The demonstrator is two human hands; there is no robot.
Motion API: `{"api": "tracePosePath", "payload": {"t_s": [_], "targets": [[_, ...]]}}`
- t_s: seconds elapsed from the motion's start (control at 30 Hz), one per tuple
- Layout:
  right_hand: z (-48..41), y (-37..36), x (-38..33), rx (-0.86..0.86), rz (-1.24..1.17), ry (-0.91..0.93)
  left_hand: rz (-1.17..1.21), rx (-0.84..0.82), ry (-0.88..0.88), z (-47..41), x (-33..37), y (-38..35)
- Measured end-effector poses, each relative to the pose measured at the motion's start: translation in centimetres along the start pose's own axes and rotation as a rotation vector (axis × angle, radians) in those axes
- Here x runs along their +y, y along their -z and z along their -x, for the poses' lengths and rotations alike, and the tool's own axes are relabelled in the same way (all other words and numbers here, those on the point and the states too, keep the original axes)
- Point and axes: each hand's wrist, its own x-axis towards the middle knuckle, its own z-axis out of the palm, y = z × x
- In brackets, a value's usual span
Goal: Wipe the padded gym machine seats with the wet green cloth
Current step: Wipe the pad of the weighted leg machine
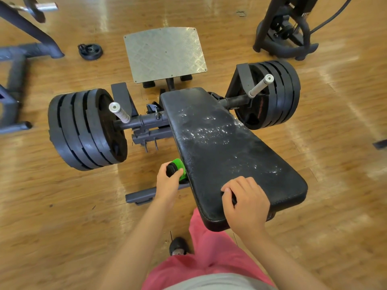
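Single head-worn wide-angle view, aimed steeply down and slightly forward from standing height. The padded seat [226,160] lies close below at centre frame; the wooden floor [62,206] fills the margins, curved by the lens.

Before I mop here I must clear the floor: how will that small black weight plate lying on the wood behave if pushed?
The small black weight plate lies flat, so it would probably slide rather than roll. It looks solid, so it is likely heavy for its size. The glossy wooden floor may let it skid fairly easily.
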Motion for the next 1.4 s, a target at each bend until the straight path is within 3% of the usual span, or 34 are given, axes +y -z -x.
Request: {"api": "tracePosePath", "payload": {"t_s": [0.63,0.87,1.2,1.4], "targets": [[-0.3,0.2,-0.8,-0.067,0.054,-0.039,0.078,-0.176,-0.121,10.5,-2.3,1.6],[-0.3,0.3,-0.9,-0.133,0.097,-0.025,0.044,-0.153,-0.109,9.6,-3.2,1.3],[-1.3,0.3,-1.1,-0.343,0.167,0.037,0.115,-0.063,0.096,2.2,-2.7,-0.1],[-4.5,0.6,-0.8,-0.571,-0.068,0.050,0.242,-0.042,0.239,-3.2,-0.9,-0.8]]}}
